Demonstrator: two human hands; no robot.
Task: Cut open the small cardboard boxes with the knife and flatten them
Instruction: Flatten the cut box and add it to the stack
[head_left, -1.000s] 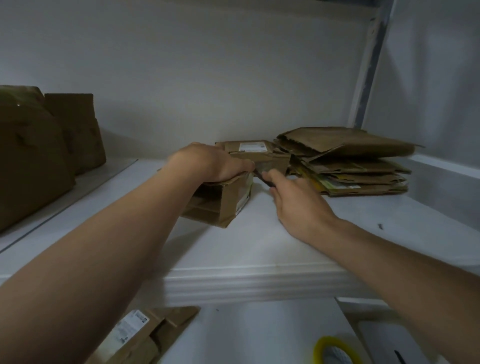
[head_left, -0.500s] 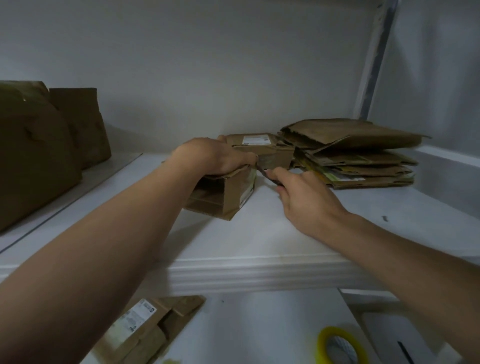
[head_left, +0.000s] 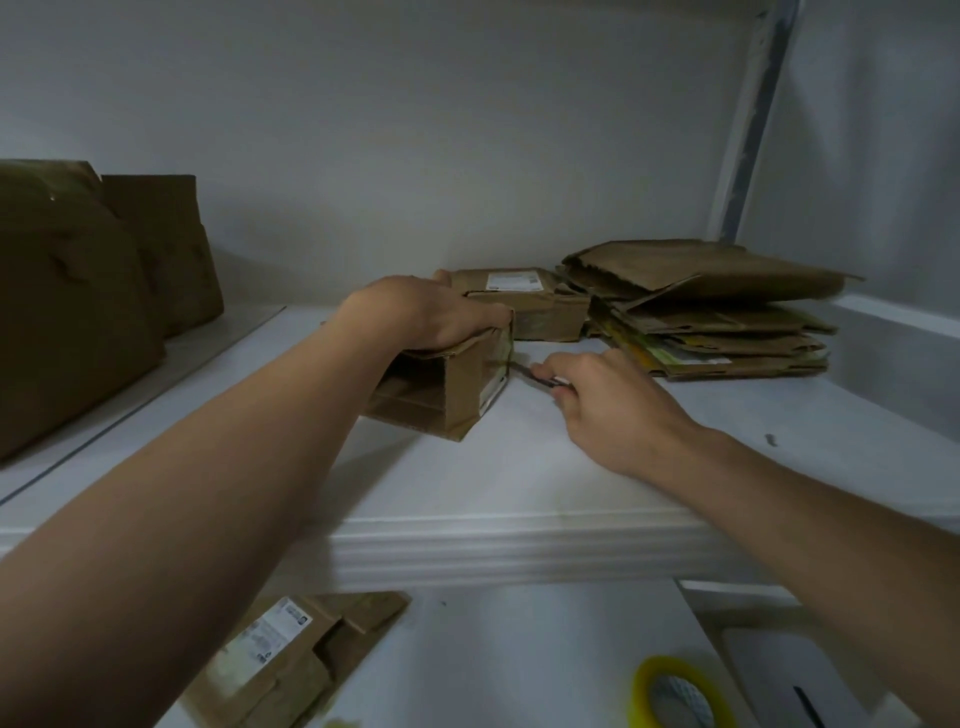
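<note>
A small brown cardboard box (head_left: 457, 395) lies on its side on the white shelf (head_left: 519, 483), its open end facing me. My left hand (head_left: 431, 314) presses down on its top, fingers curled over the far upper edge. My right hand (head_left: 608, 400) grips a thin dark knife (head_left: 535, 375) whose tip meets the box's right side near its white label. Behind stands another small box (head_left: 524, 306) with a white label. A stack of flattened boxes (head_left: 711, 312) lies to the right.
Larger brown boxes (head_left: 88, 291) stand at the left on a glass sheet. Below the shelf edge lie a flattened labelled box (head_left: 291, 660), a yellow tape roll (head_left: 675, 691) and a white object (head_left: 795, 675). A small dark speck (head_left: 770, 439) lies on the shelf at the right.
My right hand has drawn the knife back toward me and downward along the box's right side. My left hand stays on the box top. The camera view has shifted slightly.
</note>
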